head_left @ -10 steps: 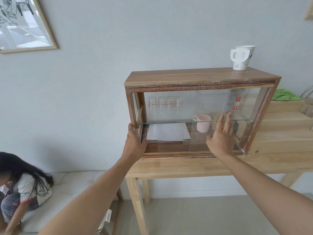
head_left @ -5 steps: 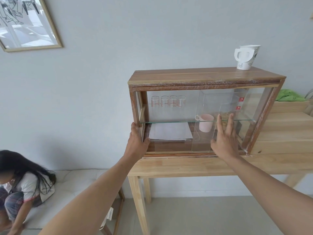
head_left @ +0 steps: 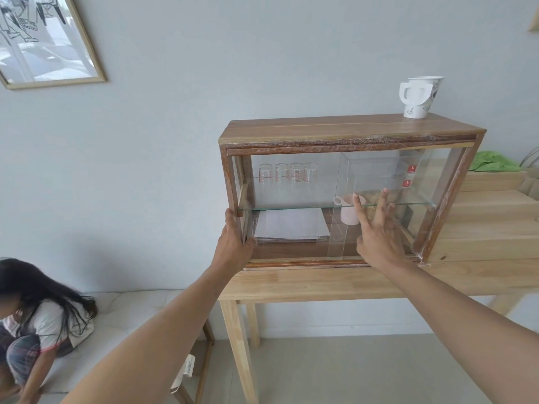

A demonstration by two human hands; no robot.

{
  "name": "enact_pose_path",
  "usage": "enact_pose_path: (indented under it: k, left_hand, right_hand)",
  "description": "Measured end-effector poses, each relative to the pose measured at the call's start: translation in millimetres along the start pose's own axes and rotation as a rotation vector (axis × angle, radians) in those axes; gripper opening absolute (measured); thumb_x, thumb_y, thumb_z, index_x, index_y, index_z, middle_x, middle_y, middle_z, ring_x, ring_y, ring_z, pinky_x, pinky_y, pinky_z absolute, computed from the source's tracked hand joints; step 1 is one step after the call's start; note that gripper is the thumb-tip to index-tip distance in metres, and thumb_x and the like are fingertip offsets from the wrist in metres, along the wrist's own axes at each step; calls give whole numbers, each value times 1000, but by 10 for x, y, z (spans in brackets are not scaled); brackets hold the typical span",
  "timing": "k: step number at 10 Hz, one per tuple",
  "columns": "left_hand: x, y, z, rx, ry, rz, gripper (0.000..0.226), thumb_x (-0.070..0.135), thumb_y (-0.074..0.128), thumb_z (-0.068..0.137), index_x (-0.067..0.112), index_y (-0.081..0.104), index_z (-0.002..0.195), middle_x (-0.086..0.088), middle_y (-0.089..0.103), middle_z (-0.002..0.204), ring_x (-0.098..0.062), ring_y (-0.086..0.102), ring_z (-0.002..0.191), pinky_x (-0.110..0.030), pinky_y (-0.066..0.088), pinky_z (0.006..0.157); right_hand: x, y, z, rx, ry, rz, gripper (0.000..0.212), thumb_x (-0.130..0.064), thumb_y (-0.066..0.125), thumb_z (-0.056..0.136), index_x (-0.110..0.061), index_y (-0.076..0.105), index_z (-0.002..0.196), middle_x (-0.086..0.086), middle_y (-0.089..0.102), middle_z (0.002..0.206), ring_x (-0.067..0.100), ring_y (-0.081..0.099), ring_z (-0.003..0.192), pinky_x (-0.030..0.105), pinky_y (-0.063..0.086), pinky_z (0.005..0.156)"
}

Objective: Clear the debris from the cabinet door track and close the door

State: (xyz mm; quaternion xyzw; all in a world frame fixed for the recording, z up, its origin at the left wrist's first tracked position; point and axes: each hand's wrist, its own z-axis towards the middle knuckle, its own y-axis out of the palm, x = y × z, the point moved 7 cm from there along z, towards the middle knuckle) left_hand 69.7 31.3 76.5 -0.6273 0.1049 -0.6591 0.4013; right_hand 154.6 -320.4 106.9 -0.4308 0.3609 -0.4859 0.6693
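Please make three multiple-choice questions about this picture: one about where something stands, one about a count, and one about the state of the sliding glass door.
1. Where does the paper cup stand?
A. on top of the cabinet
B. on the glass shelf
C. on the floor

2. How many clear glasses stand in a row on the upper shelf?
A. two
B. four
C. six

3. What is the state of the sliding glass door?
A. fully closed
B. taken out
C. partly open

Answers:
1 A: the paper cup stands on the cabinet top, at the right.
2 B: four clear glasses show.
3 C: the right hand lies flat on the sliding glass door, and the cabinet's left half is uncovered.
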Motion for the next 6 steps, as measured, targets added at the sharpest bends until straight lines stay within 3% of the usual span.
enact_pose_path:
  k: [3,4,5,6]
  left_hand:
    - [32,-57,-100,-41,-42,63,96,26,63,103,34,-5,169,-18,48,162,-45,57,135,-55,52,108]
    - [103,-150,-240,-49,-16,149,94,30,61,105,31,-5,172,-13,35,171,-43,50,144,-55,48,111]
    - [208,-221,-382,-66,57,358,91,35,59,106,31,-2,172,-11,14,180,-43,30,159,-59,40,120]
    - [382,-260,-489,-132,134,501,90,43,59,106,32,-2,173,-11,0,182,-40,10,166,-57,27,128]
  right_hand:
    - [-108,-25,14,-61,-3,-34,118,-8,73,86,-41,-7,167,33,-24,169,66,29,147,61,59,96]
    - [-106,-62,-22,-67,-42,-55,117,-11,70,89,-42,-12,165,27,-32,168,63,20,152,61,54,103]
    - [-114,-75,-62,-111,-47,-7,110,-16,67,91,-36,-11,166,18,-28,172,53,13,158,60,53,104]
    - [-186,-140,-300,-136,2,168,89,-20,62,96,-25,10,168,10,-3,178,41,28,156,53,54,101]
